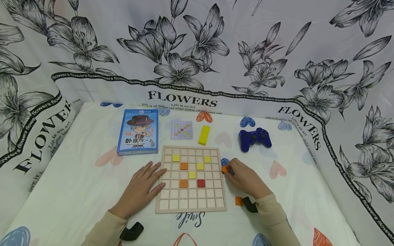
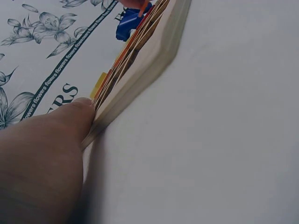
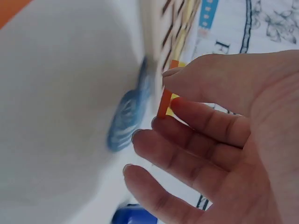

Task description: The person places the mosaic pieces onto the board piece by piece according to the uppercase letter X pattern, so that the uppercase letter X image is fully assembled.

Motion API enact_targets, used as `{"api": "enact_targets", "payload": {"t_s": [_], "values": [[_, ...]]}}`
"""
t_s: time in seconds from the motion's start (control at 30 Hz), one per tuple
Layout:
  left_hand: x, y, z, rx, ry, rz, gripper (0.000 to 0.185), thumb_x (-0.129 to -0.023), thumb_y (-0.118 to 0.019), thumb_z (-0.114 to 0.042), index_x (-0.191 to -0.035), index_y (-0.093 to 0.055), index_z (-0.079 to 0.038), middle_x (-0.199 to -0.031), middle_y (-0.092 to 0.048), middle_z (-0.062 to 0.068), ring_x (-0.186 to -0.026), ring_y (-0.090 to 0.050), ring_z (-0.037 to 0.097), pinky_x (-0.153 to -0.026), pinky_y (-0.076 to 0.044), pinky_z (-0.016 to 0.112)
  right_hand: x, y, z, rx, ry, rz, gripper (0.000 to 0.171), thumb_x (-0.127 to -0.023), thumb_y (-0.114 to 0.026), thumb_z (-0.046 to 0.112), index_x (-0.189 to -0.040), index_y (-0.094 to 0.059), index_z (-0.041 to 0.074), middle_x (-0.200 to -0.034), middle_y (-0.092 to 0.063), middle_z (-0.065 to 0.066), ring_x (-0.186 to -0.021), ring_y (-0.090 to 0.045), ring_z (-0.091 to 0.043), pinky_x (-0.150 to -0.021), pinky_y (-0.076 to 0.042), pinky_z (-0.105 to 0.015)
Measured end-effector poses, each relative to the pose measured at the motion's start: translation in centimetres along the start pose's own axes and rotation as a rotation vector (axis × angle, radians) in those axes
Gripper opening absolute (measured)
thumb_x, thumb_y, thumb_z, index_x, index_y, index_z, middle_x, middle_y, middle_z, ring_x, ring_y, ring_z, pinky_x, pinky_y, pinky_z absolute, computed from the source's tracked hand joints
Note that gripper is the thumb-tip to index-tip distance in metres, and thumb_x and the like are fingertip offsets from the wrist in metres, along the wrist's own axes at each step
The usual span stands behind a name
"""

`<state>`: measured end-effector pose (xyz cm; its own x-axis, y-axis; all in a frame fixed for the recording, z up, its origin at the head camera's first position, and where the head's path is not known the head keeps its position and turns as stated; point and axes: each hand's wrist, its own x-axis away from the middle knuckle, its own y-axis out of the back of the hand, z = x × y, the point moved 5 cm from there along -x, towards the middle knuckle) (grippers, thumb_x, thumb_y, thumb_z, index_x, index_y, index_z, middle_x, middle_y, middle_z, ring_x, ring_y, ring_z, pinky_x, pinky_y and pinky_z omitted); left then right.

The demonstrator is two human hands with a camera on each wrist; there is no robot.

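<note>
A wooden grid board (image 1: 191,210) lies flat in the middle, with several yellow, orange and red square tiles in its cells. My left hand (image 1: 140,188) rests on the board's left edge, fingers spread and straight; in the left wrist view its thumb (image 2: 70,116) presses the rim. Beside the right edge of the board, my right hand (image 1: 246,177) pinches an orange tile (image 3: 165,95) between thumb and fingertips. Another orange tile (image 1: 238,201) lies on the cloth near my right wrist.
Behind the board stand a blue game box (image 1: 138,133), a small pattern card (image 1: 181,130) and a yellow block (image 1: 204,135). A blue game controller (image 1: 255,138) lies at the back right. Flower-printed fabric (image 1: 197,41) hangs behind the heart-patterned cloth.
</note>
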<state>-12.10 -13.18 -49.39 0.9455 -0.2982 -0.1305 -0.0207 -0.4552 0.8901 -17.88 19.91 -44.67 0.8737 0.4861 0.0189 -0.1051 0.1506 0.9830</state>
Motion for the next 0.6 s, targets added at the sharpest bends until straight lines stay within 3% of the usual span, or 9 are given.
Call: {"api": "enact_targets", "payload": {"t_s": [0.1, 0.23, 0.37, 0.6], "values": [[0.0, 0.0, 0.0, -0.001, -0.003, -0.01, 0.054, -0.094, -0.054, -0.048, -0.142, -0.047, -0.023, -0.153, -0.036, 0.005, -0.145, -0.019, 0.031, -0.116, -0.017, 0.054, -0.2, 0.8, 1.2, -0.013, 0.062, -0.028, 0.021, -0.089, -0.068, 0.021, -0.105, -0.058, 0.011, -0.097, -0.056, 0.003, -0.074, -0.048, -0.005, -0.065, -0.05, -0.021], [0.0, 0.0, 0.1, -0.003, 0.0, -0.005, 0.054, -0.094, -0.054, -0.048, -0.142, -0.047, -0.024, -0.153, -0.035, 0.004, -0.146, -0.018, 0.03, -0.116, -0.017, 0.054, -0.6, 1.3, 3.2, -0.037, 0.141, -0.044, 0.021, -0.09, -0.068, 0.02, -0.106, -0.059, 0.011, -0.101, -0.057, 0.004, -0.079, -0.055, -0.005, -0.071, -0.054, -0.021], [0.1, 0.0, 0.0, 0.001, -0.001, -0.004, 0.054, -0.094, -0.054, -0.048, -0.142, -0.047, -0.024, -0.153, -0.035, 0.004, -0.145, -0.018, 0.03, -0.116, -0.017, 0.054, -1.1, 1.1, 5.7, -0.027, 0.222, -0.026, 0.022, -0.091, -0.066, 0.021, -0.109, -0.059, 0.013, -0.107, -0.059, 0.004, -0.087, -0.058, -0.004, -0.078, -0.055, -0.021], [0.1, 0.0, 0.0, 0.002, -0.015, -0.02, 0.054, -0.094, -0.054, -0.048, -0.142, -0.048, -0.024, -0.152, -0.037, 0.005, -0.145, -0.02, 0.031, -0.115, -0.019, 0.055, -2.1, 0.8, 10.9, -0.021, 0.388, 0.005, 0.017, -0.092, -0.064, 0.023, -0.106, -0.063, 0.013, -0.101, -0.062, 0.004, -0.082, -0.057, -0.006, -0.076, -0.053, -0.016]]}}
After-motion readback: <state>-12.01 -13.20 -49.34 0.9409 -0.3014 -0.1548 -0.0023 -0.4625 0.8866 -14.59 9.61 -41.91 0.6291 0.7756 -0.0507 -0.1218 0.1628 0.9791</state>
